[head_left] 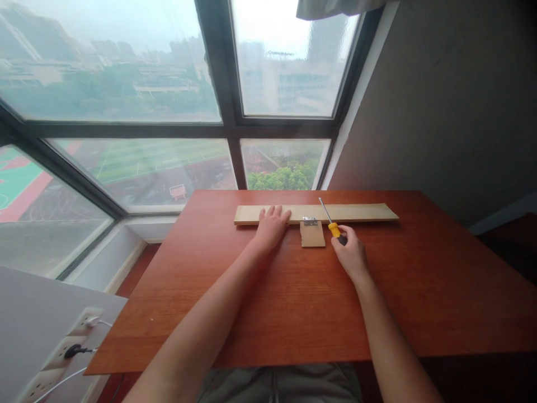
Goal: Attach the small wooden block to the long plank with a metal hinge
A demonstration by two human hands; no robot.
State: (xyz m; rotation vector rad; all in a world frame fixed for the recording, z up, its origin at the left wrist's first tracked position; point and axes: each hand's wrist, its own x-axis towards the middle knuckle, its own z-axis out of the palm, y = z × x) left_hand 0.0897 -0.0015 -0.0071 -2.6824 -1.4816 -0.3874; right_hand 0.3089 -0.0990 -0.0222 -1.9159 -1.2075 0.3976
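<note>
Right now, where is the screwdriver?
In the head view, the screwdriver is right of centre, in the right hand, just right of the small brown panel.

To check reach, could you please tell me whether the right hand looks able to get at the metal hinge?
Probably yes: the right hand, holding a screwdriver, is near the hinge, and the left hand lies left of it on the board, leaving the way free.

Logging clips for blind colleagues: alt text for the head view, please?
The right hand holds a screwdriver while the left hand rests on a pale board on a reddish table. A metal hinge sits where a small panel meets the board.
</note>
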